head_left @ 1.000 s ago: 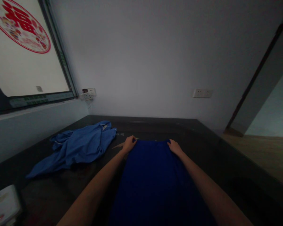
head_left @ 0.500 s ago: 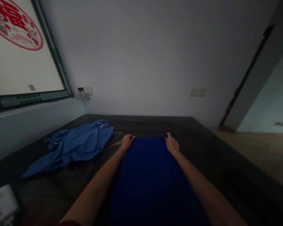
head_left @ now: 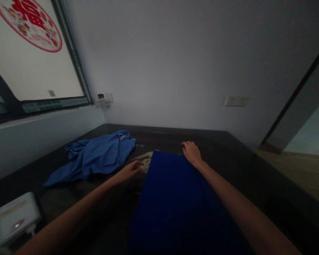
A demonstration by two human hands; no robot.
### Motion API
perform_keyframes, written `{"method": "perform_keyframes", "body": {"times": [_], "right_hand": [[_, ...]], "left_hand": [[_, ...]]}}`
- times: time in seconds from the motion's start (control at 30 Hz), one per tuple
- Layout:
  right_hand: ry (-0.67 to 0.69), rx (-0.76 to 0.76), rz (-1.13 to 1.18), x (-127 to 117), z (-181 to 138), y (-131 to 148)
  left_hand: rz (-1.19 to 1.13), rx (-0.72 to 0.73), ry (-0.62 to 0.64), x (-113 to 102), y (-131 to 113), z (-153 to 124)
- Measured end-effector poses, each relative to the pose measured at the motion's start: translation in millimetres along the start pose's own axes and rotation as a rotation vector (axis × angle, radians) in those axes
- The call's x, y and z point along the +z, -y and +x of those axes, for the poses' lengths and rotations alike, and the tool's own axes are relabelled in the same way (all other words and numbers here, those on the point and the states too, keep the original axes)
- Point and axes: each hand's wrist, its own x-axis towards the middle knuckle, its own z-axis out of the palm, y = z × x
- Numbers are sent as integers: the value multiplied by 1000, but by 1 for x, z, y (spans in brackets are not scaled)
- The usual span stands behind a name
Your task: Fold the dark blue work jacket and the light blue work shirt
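A deep blue piece of cloth (head_left: pixel 172 198) lies smooth and flat in front of me, its straight far edge towards the wall. Just left of that cloth, my left hand (head_left: pixel 130 171) is off the fabric with its fingers apart and slightly bent. My right hand (head_left: pixel 192 153) hovers at the far right corner, fingers loosely curved and holding nothing I can see. Whether its palm touches the fabric I cannot tell. A tan patterned area (head_left: pixel 146 159) shows beside the cloth's far left corner.
A lighter blue shirt (head_left: pixel 101 156) lies rumpled on the dark table (head_left: pixel 215 143) to the left. A white device (head_left: pixel 18 215) stands at the near left. Behind the table rises a wall with sockets (head_left: pixel 236 101); a window (head_left: pixel 34 74) is at the left.
Both hands have let go of the cloth's far corners. My left hand has drawn back to the left; my right has lifted slightly. The view has turned a little left.
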Motion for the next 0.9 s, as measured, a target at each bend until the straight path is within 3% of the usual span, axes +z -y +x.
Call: {"method": "perform_keyframes", "body": {"times": [0.07,0.17,0.33,0.53,0.9], "right_hand": [[106,-95,108,11,18,33],[198,-120,184,41,38,78],[260,-47,249,91,55,109],[211,25,339,113,63,101],[56,-35,497,109,67,101]], "left_hand": [[-24,-37,104,5,-7,-43],[-27,-99,219,19,-22,-94],[52,-101,186,42,-38,-142],[-120,-19,37,62,-35,-166],[-406,14,81,75,-48,-180]]}}
